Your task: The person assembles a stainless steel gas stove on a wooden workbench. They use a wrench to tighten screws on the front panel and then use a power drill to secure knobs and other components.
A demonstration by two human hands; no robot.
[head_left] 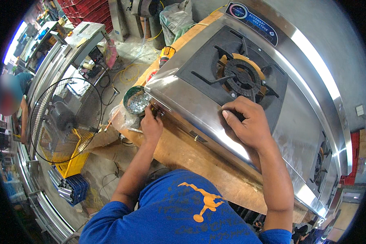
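Observation:
A stainless steel gas stove (171, 87) lies across the wooden workbench, with a black cast-iron burner (242, 77) on a dark square panel. At its front left corner is my left hand (151, 125). Its fingers are pinched at the stove's front edge, on something too small and hidden to name. Just beside it, a green bowl (135, 100) holds many small shiny metal parts. My right hand (250, 125) rests on the stove top near the burner. Its fingers are curled in, and nothing shows in them. A small brass-coloured fitting (197, 138) sticks out of the stove's front panel.
A yellow and black power drill (166, 55) lies by the stove's left side. Clear plastic bags (121, 118) sit beside the bowl. A large fan (65, 116) stands left, near a yellow crate (75, 156). Cables cross the floor. Another person (22, 89) is at far left.

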